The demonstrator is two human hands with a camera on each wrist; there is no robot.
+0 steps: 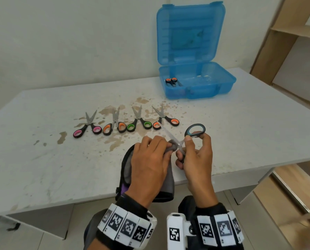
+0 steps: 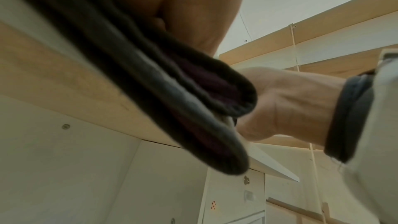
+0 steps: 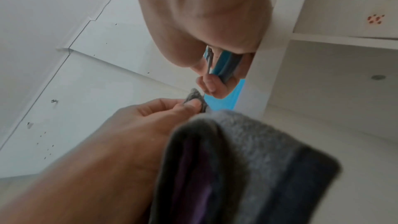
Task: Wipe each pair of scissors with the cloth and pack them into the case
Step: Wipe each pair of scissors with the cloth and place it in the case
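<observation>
My right hand [image 1: 195,150] holds a pair of blue-handled scissors [image 1: 195,130] by its handles above the table's front edge, blades apart. My left hand [image 1: 150,159] pinches a fold of the grey cloth [image 1: 169,179] round one blade near the pivot; the cloth [image 3: 247,159] hangs down below that hand. Several scissors lie in a row on the table: pink-handled [image 1: 87,129], orange-handled [image 1: 114,126], green-handled [image 1: 138,123] and another orange-handled [image 1: 166,120]. The blue case [image 1: 199,82] stands open at the back with one orange-handled pair [image 1: 171,81] inside.
The white table [image 1: 42,159] is stained brown in the middle. A wooden shelf unit [image 1: 295,33] stands to the right of the table. The case's lid [image 1: 190,33] leans upright against the wall.
</observation>
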